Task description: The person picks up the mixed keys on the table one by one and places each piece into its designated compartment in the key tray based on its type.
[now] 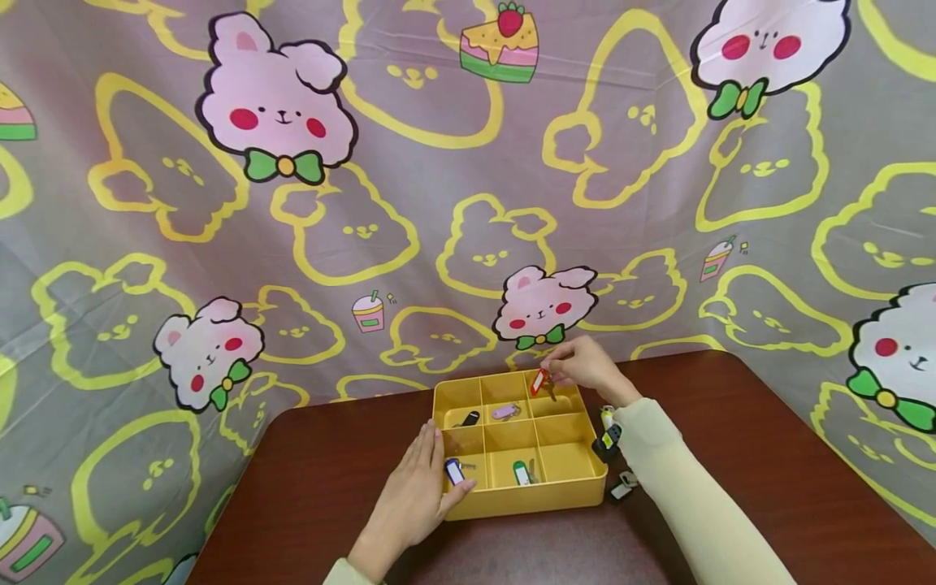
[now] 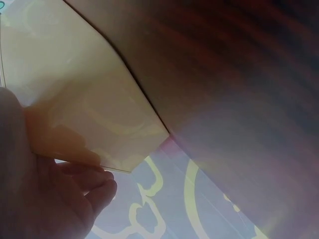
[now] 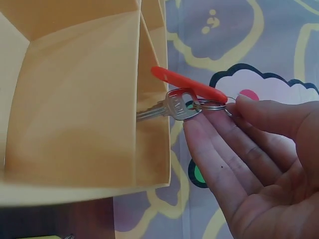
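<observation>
A yellow six-compartment box (image 1: 526,501) stands on the table. My left hand (image 1: 413,487) rests at its left side, fingers along the wall and thumb over the front rim. Above the back right compartment, my right hand (image 1: 588,370) pinches the ring of a key (image 3: 175,105) with a red tag (image 3: 192,85). The key's blade hangs down inside the rim. Keys with a black tag (image 1: 471,418) and a lilac tag (image 1: 504,412) lie in the back left and middle compartments. In front are a blue tag (image 1: 455,471), left, and a green tag (image 1: 522,473), middle, each with a key.
Beside the box's right wall lie several more tagged keys (image 1: 608,439), partly behind my right sleeve. Another black tag with a white label (image 1: 621,487) lies near the front right corner. A patterned cloth (image 1: 439,244) hangs behind the dark wooden table (image 1: 292,479).
</observation>
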Demonstrator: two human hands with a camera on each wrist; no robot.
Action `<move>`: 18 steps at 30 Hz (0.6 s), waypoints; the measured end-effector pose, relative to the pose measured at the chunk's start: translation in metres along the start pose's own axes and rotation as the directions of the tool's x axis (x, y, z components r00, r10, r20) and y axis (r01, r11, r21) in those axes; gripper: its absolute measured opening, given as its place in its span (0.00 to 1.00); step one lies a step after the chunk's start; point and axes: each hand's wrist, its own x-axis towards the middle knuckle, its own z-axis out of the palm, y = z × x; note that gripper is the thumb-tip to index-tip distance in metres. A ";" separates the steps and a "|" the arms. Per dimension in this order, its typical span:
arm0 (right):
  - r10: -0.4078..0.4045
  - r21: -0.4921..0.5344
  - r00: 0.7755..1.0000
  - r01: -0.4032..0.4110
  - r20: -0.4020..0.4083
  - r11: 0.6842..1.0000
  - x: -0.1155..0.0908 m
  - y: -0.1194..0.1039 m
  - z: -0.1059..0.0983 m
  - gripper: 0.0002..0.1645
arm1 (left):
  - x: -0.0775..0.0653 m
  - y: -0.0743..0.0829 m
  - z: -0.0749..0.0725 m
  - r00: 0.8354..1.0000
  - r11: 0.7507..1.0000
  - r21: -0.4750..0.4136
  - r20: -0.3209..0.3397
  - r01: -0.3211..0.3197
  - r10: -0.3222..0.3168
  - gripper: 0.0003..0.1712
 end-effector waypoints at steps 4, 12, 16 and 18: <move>-0.008 0.004 1.000 0.008 0.012 1.000 0.000 0.000 0.000 0.14 | 0.001 0.000 0.000 1.000 1.000 0.000 -0.002 -0.003 0.003 0.52; 0.001 -0.026 0.999 0.000 0.033 1.000 -0.004 -0.006 -0.002 0.16 | 0.001 0.000 0.000 1.000 1.000 -0.008 0.006 0.001 -0.001 0.52; 0.001 -0.037 0.999 0.000 0.039 0.999 -0.006 -0.007 -0.002 0.17 | 0.001 0.000 0.001 1.000 1.000 -0.011 0.020 0.010 -0.010 0.52; 0.003 -0.033 0.999 -0.002 0.044 0.999 -0.007 -0.007 -0.003 0.17 | 0.001 0.000 0.000 1.000 1.000 -0.013 0.024 0.014 -0.014 0.53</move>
